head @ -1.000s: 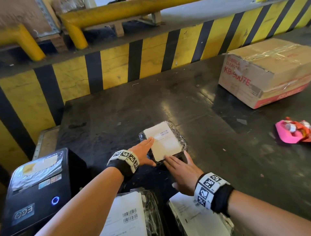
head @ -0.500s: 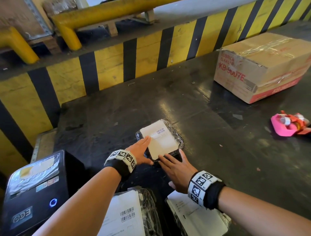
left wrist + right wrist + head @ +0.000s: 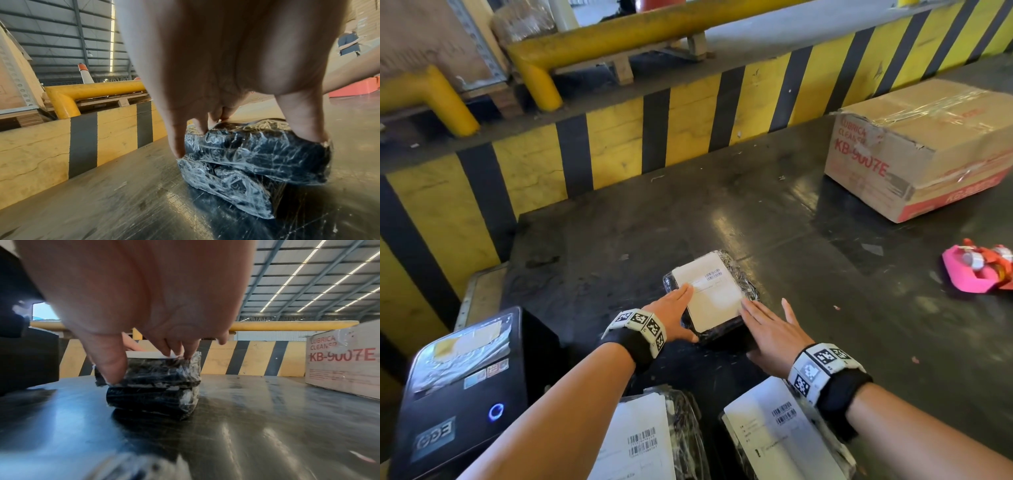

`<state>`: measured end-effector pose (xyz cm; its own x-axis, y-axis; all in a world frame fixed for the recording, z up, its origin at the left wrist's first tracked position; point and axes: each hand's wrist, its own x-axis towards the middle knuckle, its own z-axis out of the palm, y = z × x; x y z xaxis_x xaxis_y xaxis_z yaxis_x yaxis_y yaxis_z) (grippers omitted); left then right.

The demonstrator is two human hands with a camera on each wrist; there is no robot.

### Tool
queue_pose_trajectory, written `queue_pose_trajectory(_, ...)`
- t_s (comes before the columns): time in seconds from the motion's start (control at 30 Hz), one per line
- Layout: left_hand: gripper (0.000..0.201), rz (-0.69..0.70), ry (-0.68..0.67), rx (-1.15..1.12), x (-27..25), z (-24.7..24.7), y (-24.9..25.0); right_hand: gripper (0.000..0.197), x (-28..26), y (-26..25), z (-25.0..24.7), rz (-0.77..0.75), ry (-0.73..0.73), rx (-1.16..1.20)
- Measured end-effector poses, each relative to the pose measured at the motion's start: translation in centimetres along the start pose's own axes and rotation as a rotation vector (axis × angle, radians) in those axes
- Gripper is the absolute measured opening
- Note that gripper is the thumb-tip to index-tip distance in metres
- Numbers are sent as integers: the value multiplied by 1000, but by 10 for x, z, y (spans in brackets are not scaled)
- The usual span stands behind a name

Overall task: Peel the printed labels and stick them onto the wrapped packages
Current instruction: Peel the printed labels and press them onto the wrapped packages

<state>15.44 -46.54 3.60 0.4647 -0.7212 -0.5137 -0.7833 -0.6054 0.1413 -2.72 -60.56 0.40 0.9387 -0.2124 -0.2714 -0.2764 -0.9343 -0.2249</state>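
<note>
Currently the wrapped package (image 3: 714, 298) sits mid-worktop (image 3: 825, 308), white label (image 3: 710, 296) on its top face, both hands flanking it.

Grip state: left hand (image 3: 671, 317) has fingers laid straight along the label's left edge, thumb down the near side of the film. Right hand (image 3: 770, 329) is flat, fingertips at the label's near-right corner, thumb on the near side wall. Neither hand holds anything; both press.

Risks, as I judge them:
- Film is crinkled and slack, so the label may bridge wrinkles and lift at the edges if the rub-down stops short.
- In the right wrist view the label's near edge looks slightly proud of the film. That corner may not be bonded.
- Package looks like two stacked blocks with a soft waist. Uneven pressure could tilt it and crease the label.
- Worktop is glossy. A sideways push could slide the package toward the label printer (image 3: 458, 394).

Versus a second ago: package and label sit in the same spot. Right fingers have moved from the label's near edge to its right corner. Left fingers reach further up the left edge.
</note>
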Motion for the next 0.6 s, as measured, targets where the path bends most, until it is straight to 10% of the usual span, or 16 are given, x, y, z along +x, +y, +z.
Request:
queue_pose_trajectory(0.43,69,-59,-6,-36,-12,-26,4,87,50,28,-24,186,109,376)
queue_pose_trajectory(0.6,68,-66,157,-110,-43,-49,-1,115,96,26,-30,362,-156,565)
